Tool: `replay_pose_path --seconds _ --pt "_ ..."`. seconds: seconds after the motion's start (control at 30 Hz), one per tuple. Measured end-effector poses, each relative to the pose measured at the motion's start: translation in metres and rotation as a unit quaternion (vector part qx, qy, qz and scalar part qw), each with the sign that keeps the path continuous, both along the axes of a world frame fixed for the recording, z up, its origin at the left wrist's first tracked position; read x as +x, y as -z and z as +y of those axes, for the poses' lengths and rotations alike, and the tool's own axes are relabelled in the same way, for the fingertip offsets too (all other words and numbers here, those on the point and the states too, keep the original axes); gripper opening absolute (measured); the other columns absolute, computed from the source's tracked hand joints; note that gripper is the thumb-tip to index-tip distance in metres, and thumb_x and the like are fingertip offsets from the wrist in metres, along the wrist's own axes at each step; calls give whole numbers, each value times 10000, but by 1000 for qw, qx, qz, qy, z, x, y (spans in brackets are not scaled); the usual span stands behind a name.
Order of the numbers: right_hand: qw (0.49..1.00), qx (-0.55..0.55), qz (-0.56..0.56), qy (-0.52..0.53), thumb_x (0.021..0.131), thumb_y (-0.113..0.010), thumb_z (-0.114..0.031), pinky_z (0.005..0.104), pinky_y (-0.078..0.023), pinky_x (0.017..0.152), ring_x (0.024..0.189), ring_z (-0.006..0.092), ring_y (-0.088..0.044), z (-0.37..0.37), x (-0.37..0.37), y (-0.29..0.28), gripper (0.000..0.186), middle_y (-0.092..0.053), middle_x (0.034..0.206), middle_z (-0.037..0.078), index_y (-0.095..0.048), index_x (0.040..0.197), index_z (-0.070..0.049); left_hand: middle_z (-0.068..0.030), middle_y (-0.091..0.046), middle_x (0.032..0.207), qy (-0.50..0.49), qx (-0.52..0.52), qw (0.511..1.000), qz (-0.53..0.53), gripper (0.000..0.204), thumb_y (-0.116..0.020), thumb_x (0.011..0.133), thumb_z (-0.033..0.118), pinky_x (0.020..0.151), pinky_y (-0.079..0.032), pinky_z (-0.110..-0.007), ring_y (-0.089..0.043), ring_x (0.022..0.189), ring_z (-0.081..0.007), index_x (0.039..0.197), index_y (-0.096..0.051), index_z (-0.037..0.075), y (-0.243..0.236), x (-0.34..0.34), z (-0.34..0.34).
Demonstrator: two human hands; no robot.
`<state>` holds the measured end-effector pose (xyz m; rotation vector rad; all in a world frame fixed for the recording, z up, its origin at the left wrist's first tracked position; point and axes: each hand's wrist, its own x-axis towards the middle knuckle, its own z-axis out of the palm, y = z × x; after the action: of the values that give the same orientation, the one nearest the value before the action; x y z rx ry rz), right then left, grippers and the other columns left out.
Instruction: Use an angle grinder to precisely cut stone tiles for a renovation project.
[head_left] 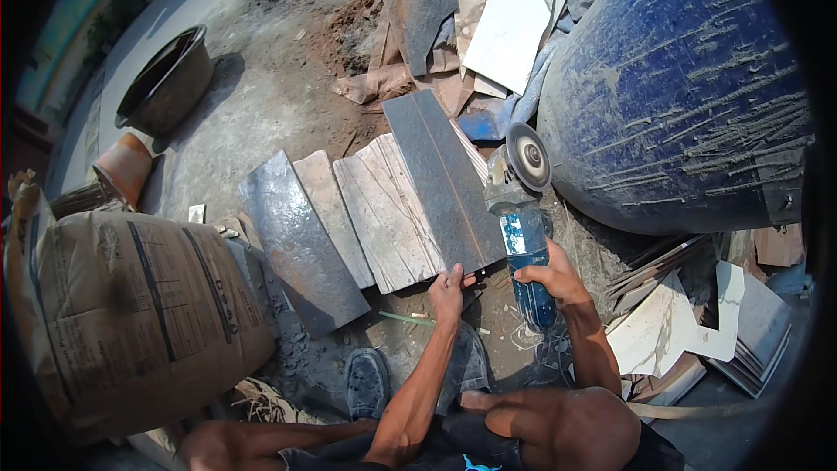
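Note:
My left hand (448, 295) grips the lower edge of a dark grey tile (425, 157), which has a thin line along its length and lies on pale, scored boards (381, 205). My right hand (554, 277) is closed round the blue body of an angle grinder (525, 253), its cutting disc (528, 155) raised at the tile's upper right side. Another dark slab (296, 244) lies to the left. A thin green strip (405, 318) is on the ground below.
A cement sack (148, 305) stands left, with a black tub (161, 78) and orange bucket (122, 170) behind. A large blue drum (663, 105) fills the upper right. Cut white tiles (663, 331) are stacked right; more (510, 22) lie at the back. My shoes (366, 379) are below.

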<state>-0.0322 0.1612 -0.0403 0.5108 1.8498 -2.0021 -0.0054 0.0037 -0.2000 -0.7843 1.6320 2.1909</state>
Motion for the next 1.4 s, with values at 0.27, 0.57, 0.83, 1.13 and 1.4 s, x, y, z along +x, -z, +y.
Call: replay_pose_path --seconds 0.27,0.57,0.83,1.13,1.4 --pt "999 23 24 -24 649 -647 -12 257 -471 601 675 115 -570 -6 -8 10 433 -571 814 38 -508 1060 -8 -98 -658 817 32 -41 998 -42 343 -597 895 306 627 -472 -239 -629 705 -127 841 -619 -33 -8 -4 -4" --pt "1000 0 18 -18 656 -648 -2 250 -474 606 677 107 -574 -8 -6 12 430 -580 822 34 -512 1064 5 -107 -680 900 -7 86 990 -107 334 -571 904 340 587 -418 -199 -630 744 -101 905 -624 10 -9 -2 -3" --pt "1000 -15 7 4 652 -655 -1 249 -481 623 696 111 -591 -7 -2 16 426 -600 826 43 -522 1056 14 -96 -678 739 -8 -66 998 -21 360 -604 882 280 622 -473 -216 -643 690 -110 806 -669 -65 -23 0 21" --pt "1000 -15 -2 -9 664 -648 -6 242 -476 600 673 99 -576 -11 -9 14 405 -586 804 40 -519 1048 7 -101 -673 814 54 -40 996 -61 452 -533 913 383 644 -478 -245 -634 684 -145 939 -641 -55 -22 11 11" --pt "993 -109 -40 -9 658 -657 -56 287 -547 662 762 195 -646 -10 -11 30 478 -601 865 105 -484 1096 24 -87 -529 1188 232 347 909 10 494 -489 915 402 880 -450 -342 -544 1053 -171 1244 -430 37 -89 12 -16"
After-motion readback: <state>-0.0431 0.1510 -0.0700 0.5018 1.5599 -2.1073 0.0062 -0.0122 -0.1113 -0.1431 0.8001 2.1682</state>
